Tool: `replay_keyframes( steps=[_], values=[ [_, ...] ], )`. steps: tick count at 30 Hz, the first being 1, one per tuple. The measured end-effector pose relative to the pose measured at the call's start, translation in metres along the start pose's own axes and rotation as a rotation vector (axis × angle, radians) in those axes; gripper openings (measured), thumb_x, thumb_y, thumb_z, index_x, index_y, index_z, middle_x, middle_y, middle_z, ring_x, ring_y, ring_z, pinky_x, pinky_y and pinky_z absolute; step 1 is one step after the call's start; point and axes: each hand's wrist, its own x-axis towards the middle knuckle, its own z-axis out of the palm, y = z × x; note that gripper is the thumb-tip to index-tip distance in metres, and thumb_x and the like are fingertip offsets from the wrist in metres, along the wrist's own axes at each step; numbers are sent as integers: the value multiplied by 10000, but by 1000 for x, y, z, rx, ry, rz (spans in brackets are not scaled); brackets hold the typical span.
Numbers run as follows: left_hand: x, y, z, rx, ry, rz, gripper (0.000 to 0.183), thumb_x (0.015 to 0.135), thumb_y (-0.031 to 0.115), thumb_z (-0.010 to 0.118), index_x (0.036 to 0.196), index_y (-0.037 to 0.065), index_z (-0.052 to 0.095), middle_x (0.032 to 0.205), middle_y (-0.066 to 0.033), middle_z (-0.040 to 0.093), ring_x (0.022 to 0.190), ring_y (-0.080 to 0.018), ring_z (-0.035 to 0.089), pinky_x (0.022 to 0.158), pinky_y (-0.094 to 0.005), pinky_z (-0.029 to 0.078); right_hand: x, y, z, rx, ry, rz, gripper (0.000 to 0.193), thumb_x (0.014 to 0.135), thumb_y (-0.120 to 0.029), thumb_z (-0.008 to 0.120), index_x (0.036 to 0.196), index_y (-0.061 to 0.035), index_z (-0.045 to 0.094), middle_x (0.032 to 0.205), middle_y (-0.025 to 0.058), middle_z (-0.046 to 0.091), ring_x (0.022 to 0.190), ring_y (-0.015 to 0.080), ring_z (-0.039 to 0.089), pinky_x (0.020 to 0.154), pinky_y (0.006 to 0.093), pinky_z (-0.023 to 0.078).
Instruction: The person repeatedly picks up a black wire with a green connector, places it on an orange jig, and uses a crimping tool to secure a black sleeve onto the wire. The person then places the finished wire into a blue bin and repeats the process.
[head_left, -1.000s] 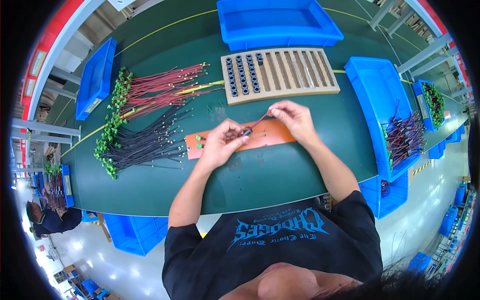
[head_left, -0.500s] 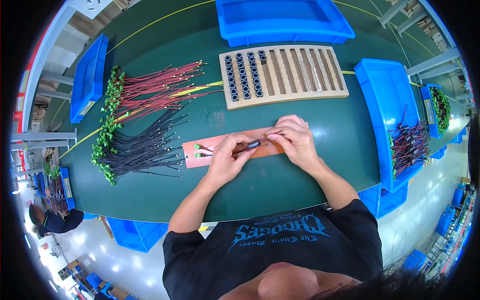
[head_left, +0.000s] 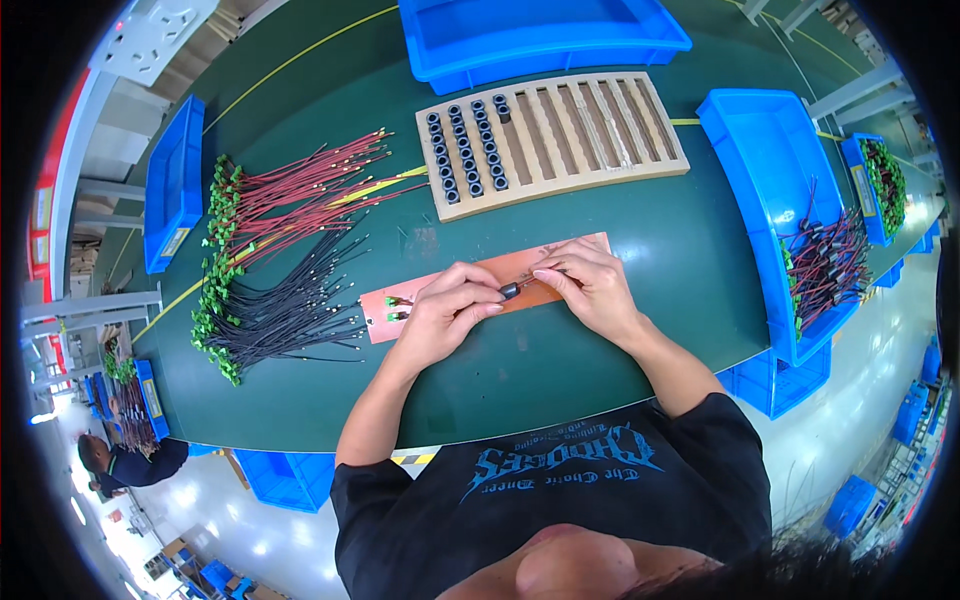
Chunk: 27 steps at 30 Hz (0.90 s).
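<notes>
A copper-coloured board (head_left: 376,328) lies on the green table under both hands. My left hand (head_left: 440,315) is closed, its fingertips on the left end of a black ferrite core (head_left: 510,290). Thin wires come out of the core's right end, and my right hand (head_left: 592,292) pinches them between thumb and fingers. Left of my left hand, two green connectors (head_left: 397,308) with short dark leads rest on the board; the stretch of wire under the left fingers is hidden.
Red wires (head_left: 310,190) and black wires (head_left: 290,300) with green connectors lie at the left. A wooden rack (head_left: 560,185), partly filled with black cores, stands behind the board. Blue bins stand at the back (head_left: 545,62), left (head_left: 172,190) and right (head_left: 735,170), the right one holding wired cores (head_left: 830,265).
My left fingers have shifted onto the core's end and cover more of the wires behind it. The right hand keeps its pinch. The whole view has turned slightly.
</notes>
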Motion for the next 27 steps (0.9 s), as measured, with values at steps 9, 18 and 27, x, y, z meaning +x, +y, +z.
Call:
replay_keyframes(
  steps=[9,18,27],
  values=[
    [10,20,-12,161,-127,13,145,864,0,779,1007,-16,787,1088,-102,732,1023,-236,718,855,-353,582,-1,5,5,-56,17,-26,94,927,-188,779,898,-108,818,903,25,771,871,208,720,851,355,477],
    [18,27,-18,156,-186,33,143,868,5,787,1008,-26,787,1088,-107,745,993,-249,726,849,-353,587,3,-2,1,-79,19,-58,95,926,-174,767,900,-95,813,904,50,766,861,247,715,798,383,533],
    [12,11,-8,180,-42,8,142,876,-38,765,1017,-45,754,1080,-121,730,900,-230,738,755,-338,615,3,1,0,-69,26,-81,123,929,-174,766,895,-59,791,884,74,754,828,275,704,767,410,544]
  ],
)
